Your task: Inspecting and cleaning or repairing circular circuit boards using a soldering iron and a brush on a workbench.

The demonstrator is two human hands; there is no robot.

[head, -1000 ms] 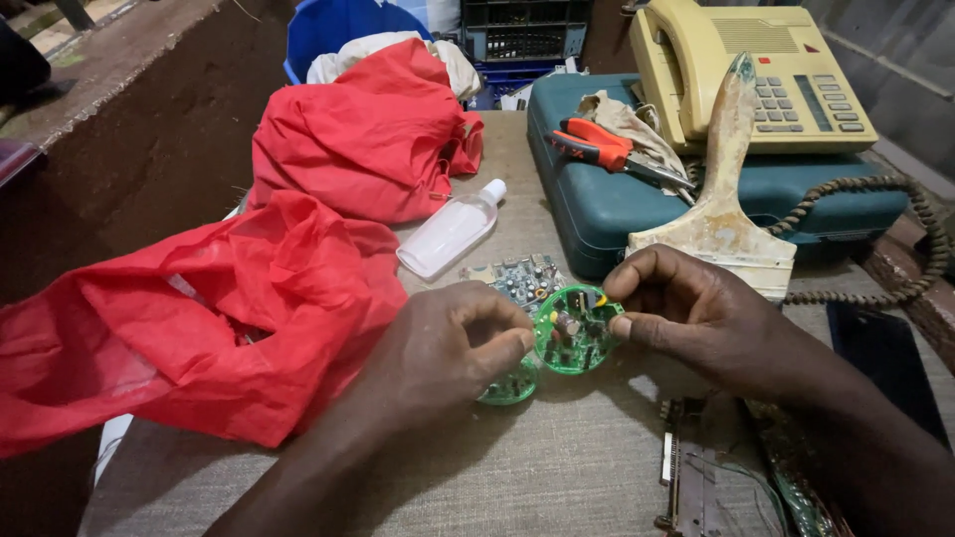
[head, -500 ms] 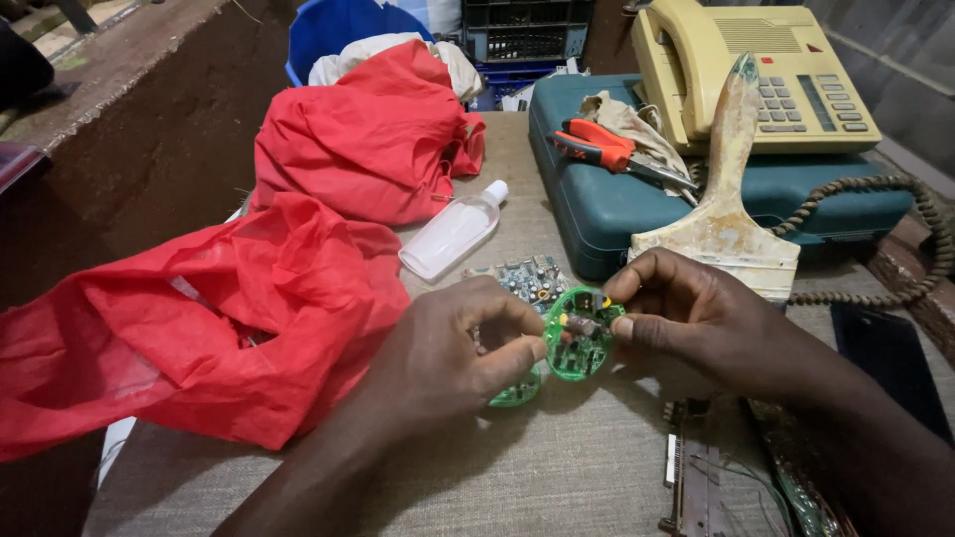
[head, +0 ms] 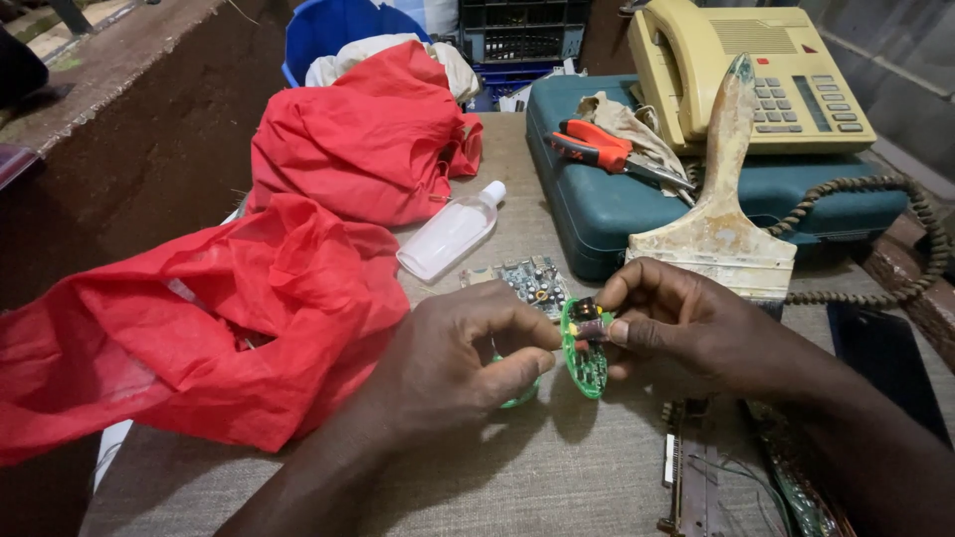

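Above the middle of the desk, the round green circuit board stands on edge between both hands, left hand pinching its left rim, right hand gripping the small parts on its right face.

Two heaps of red cloth lie along the counter's left side, the farther heap near the back edge. A clear plastic bottle lies between them and a teal case at the back right. On the case rest a beige telephone, orange-handled pliers and a rag. A worn paintbrush leans against the case. A small grey circuit board lies just in front of the bottle.
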